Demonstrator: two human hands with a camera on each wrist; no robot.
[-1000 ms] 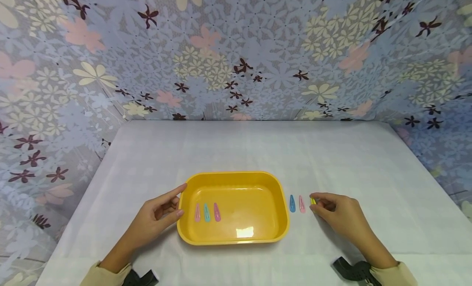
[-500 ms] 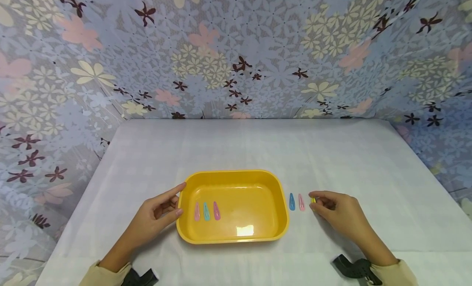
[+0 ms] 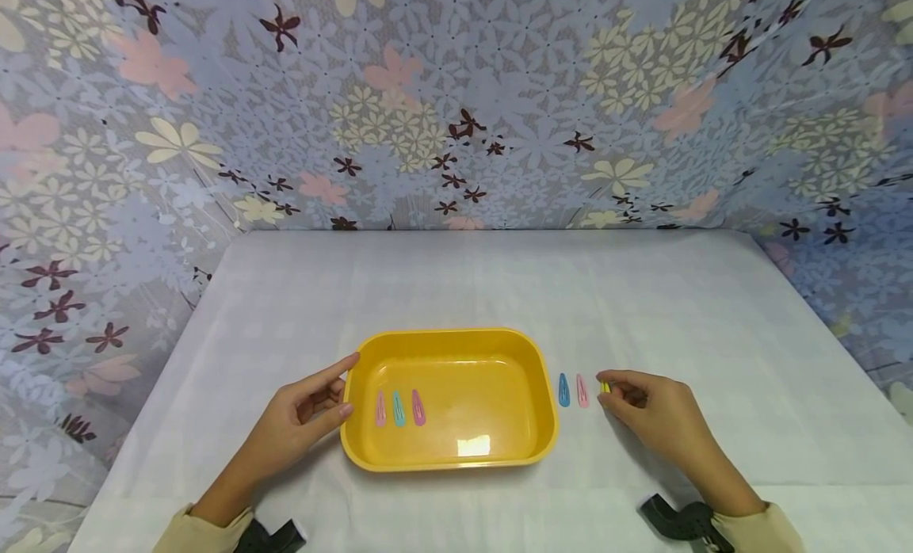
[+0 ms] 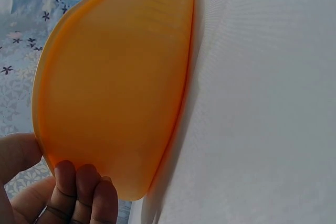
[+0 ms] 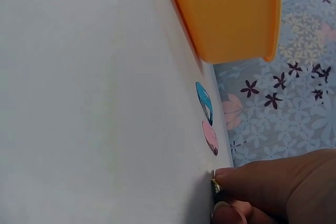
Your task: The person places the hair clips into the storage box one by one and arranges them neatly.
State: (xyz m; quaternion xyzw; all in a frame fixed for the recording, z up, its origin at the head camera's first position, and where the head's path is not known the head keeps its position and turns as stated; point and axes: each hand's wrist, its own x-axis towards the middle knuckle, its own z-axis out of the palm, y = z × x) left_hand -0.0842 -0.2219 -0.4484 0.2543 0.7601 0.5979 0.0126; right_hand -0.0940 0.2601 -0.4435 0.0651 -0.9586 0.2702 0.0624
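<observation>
My left hand [image 3: 303,414] grips the left end of a yellow tray [image 3: 449,467]; in the left wrist view its thumb is at the rim and curled fingertips [image 4: 65,174] touch the outer wall. Inside the tray, toward the left, lie a pink hair clip [image 3: 381,409], a turquoise hair clip [image 3: 399,409] and a darker pink hair clip [image 3: 418,408], side by side. Right of the tray, my right hand [image 3: 659,410] pinches a yellow hair clip [image 3: 605,387] at the tabletop, mostly hidden by the fingers. Beside it lie a light pink hair clip [image 3: 582,391] and a blue hair clip [image 3: 563,390].
A white cloth [image 3: 471,284] covers the table. Behind it and along its sides hangs a flowered fabric [image 3: 456,109]. Each wrist wears a black device, such as the right wrist camera mount [image 3: 685,524].
Both hands, the tray and the clips keep their places. Only a slight shift of the head view shows.
</observation>
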